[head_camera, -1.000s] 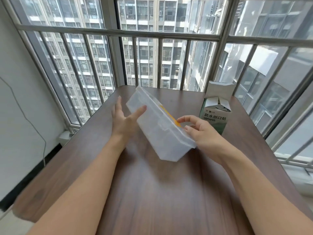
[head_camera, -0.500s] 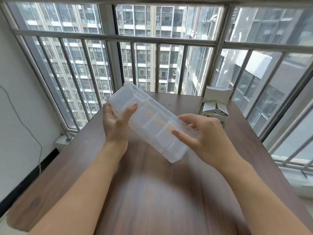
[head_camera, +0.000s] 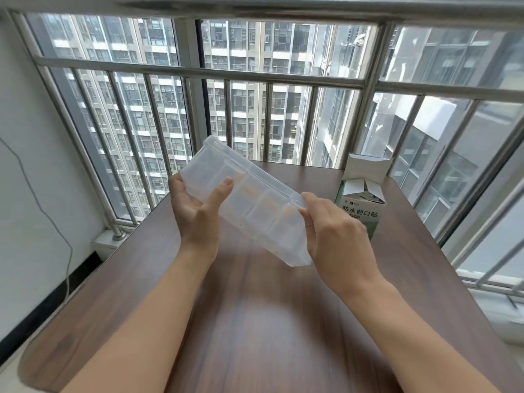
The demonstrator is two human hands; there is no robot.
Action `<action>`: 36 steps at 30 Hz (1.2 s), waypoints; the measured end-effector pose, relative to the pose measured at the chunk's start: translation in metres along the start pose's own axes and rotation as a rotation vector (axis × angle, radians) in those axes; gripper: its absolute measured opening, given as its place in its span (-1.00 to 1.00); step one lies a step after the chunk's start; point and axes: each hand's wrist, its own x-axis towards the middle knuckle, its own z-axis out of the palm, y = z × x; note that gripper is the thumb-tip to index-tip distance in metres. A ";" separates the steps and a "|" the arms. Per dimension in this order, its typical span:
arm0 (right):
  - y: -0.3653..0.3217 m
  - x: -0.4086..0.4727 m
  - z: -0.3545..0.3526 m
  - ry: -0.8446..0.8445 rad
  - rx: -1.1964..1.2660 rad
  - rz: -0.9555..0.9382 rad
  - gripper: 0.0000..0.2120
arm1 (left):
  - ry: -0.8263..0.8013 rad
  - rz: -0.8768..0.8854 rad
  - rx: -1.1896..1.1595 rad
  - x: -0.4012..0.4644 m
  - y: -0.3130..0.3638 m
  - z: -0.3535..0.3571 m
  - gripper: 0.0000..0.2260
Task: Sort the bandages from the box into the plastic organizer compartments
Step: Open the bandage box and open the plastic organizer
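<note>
A clear plastic organizer (head_camera: 249, 207) with several compartments is held tilted in the air above the table, between both hands. My left hand (head_camera: 195, 211) grips its far left end, thumb across the front. My right hand (head_camera: 331, 231) pinches its near right end. Tan bandage shapes show faintly through some compartments. The green and white bandage box (head_camera: 361, 205) stands upright on the table to the right, its top flaps open, just behind my right hand.
The dark wooden table (head_camera: 255, 321) runs up to a window with steel bars (head_camera: 266, 72) at the back and right. A white wall with a thin cable (head_camera: 42, 205) lies to the left.
The organizer was lifted off the table and turned so its compartments face me. My right hand shifted from the side to pinching the near end.
</note>
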 end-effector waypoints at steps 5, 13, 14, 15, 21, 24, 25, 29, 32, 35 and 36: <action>-0.019 0.019 -0.015 -0.134 0.017 0.013 -0.54 | 0.073 0.121 0.142 0.003 0.000 -0.006 -0.41; -0.048 0.102 0.006 -0.245 -0.013 -0.401 -0.48 | 0.103 0.210 0.250 0.003 0.004 -0.009 -0.54; -0.045 0.106 0.009 -0.232 -0.024 -0.447 -0.52 | 0.095 0.215 0.252 0.004 0.005 -0.009 -0.56; -0.043 0.107 0.012 -0.215 -0.052 -0.487 -0.54 | 0.093 0.217 0.260 0.004 0.005 -0.009 -0.58; -0.044 0.106 0.023 -0.156 -0.072 -0.452 -0.62 | 0.037 0.103 0.191 0.008 0.001 -0.010 -0.51; -0.042 0.101 0.026 -0.114 -0.139 -0.382 -0.61 | -0.022 -0.016 0.098 0.011 -0.001 -0.013 -0.50; -0.044 0.098 0.029 -0.101 -0.146 -0.361 -0.59 | -0.012 -0.052 0.078 0.012 -0.002 -0.013 -0.47; -0.038 0.090 0.025 -0.389 0.054 -0.168 -0.48 | 0.109 -0.163 -0.034 0.016 -0.007 -0.020 -0.45; -0.011 0.081 0.012 -0.573 0.053 -0.121 -0.45 | 0.169 -0.190 -0.085 0.021 -0.006 -0.027 -0.48; 0.011 0.078 0.009 -0.565 -0.033 -0.174 -0.55 | 0.175 -0.202 -0.054 0.022 -0.008 -0.026 -0.49; 0.014 0.078 0.011 -0.547 -0.100 -0.240 -0.57 | 0.171 -0.208 -0.050 0.021 -0.008 -0.025 -0.48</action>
